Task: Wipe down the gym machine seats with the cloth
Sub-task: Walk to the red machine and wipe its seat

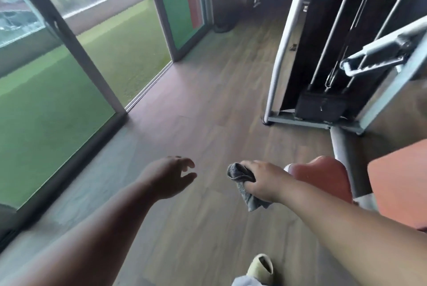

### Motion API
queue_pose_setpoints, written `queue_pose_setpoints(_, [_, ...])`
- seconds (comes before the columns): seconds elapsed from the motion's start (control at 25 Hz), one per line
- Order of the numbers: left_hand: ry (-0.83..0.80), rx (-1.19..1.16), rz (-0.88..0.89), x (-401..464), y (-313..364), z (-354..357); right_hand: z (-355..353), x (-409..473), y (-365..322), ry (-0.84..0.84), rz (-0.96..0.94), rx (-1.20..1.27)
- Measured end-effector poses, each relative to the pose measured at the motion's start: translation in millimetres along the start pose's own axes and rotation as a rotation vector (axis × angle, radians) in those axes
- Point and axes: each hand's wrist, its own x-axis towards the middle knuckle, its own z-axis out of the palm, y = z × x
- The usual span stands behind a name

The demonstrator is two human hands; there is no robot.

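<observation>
my right hand (265, 181) is fisted round the grey cloth (242, 184), w/ most of it bunched in the palm and a tail hanging below the knuckles. my left hand (171, 174) is empty, fingers loosely spread and curled, held over the wood floor (208, 100) well apart from anything. the cloth is up in the air just left of the red seat pad (321, 177), not on it yet; can't tell if my knuckles touch the pad edge.

what could go wrong imo: cloth is wadded so tight that only a small patch would meet the vinyl, so i'd smear a strip and miss the rest unless i flatten it first. the loose tail could snag on the grey frame post (346, 163) beside the pad. the second red pad (397, 181) at far right is partly out of view, easy to skip. the view is blurry, which suggests i'm walking; my foot (261, 265) is near the machine base (300, 121), so a trip or a shin knock is possible. the cable handle (374, 59) hangs up near head level too.
</observation>
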Motion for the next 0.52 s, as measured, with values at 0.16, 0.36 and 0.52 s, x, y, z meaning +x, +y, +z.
queue_pose_setpoints(0.16, [-0.043, 0.046, 0.100, 92.2, 35.7, -2.7, -31.7, 38.2, 51.8, -0.019, 0.091, 0.045])
queue_pose_setpoints(0.36, [-0.135, 0.078, 0.275, 186.4, 97.4, 3.7, -73.1, 43.9, 104.9, 0.061, 0.217, 0.034])
queue_pose_setpoints(0.52, [-0.224, 0.150, 0.502, 260.6, 165.7, 19.7, -87.9, 26.9, 155.3, 0.162, 0.409, 0.104])
